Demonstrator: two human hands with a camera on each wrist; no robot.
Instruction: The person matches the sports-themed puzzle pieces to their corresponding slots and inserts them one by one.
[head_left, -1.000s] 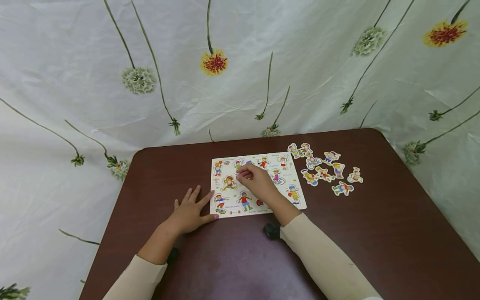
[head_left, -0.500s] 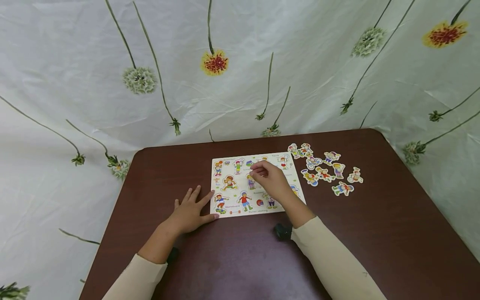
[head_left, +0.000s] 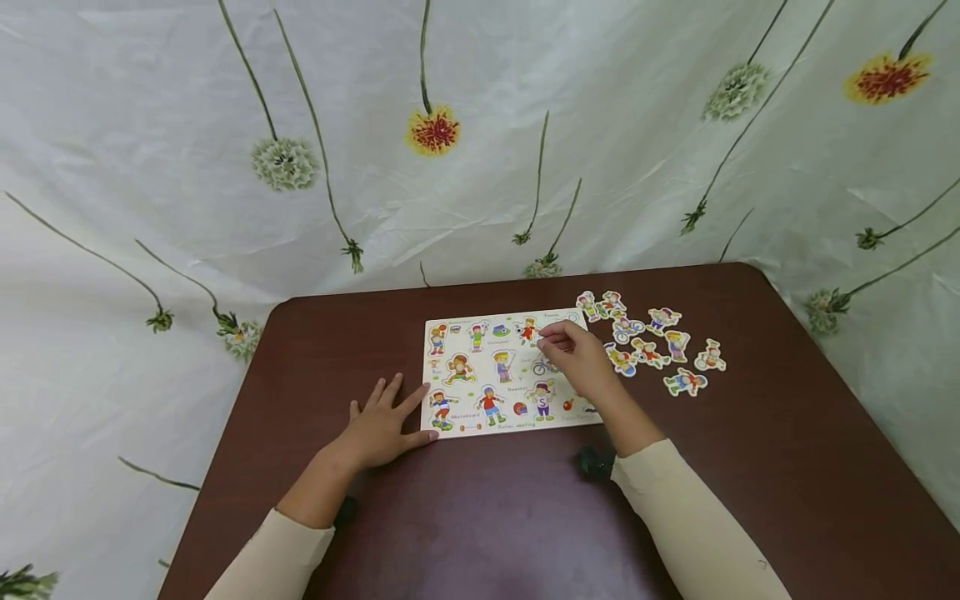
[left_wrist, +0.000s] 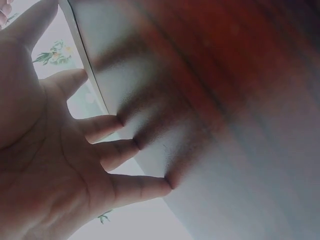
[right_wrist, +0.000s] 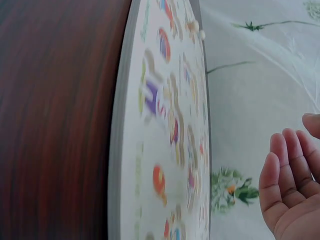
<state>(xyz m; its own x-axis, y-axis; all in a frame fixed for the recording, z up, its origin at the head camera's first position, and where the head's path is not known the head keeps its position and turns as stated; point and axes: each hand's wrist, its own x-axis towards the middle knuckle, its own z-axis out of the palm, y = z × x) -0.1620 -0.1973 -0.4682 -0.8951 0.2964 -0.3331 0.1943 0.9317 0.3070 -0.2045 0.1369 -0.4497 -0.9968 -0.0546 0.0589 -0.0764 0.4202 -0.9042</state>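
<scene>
A white picture puzzle board (head_left: 483,375), printed with children playing sports, lies flat on the table; in the right wrist view its edge and figures (right_wrist: 151,100) fill the middle. My left hand (head_left: 378,429) rests with spread fingers at the board's left side, thumb and index tip at its edge; the left wrist view shows the palm (left_wrist: 55,130) and outstretched fingers. Over the board's right part hovers my right hand (head_left: 583,362), covering some pictures. Its fingers (right_wrist: 287,165) are loosely bent, with a gap to the thumb (right_wrist: 312,125) and nothing seen between them.
Several loose sports-figure puzzle pieces (head_left: 648,352) lie right of the board, one lower piece (head_left: 686,381) nearest me and another (head_left: 710,356) farthest right. The dark brown table (head_left: 480,508) ends at a flowered white cloth (head_left: 480,200) behind it.
My right hand has moved rightward across the board from its upper middle toward its right edge, uncovering the middle figures. The left hand stays in place.
</scene>
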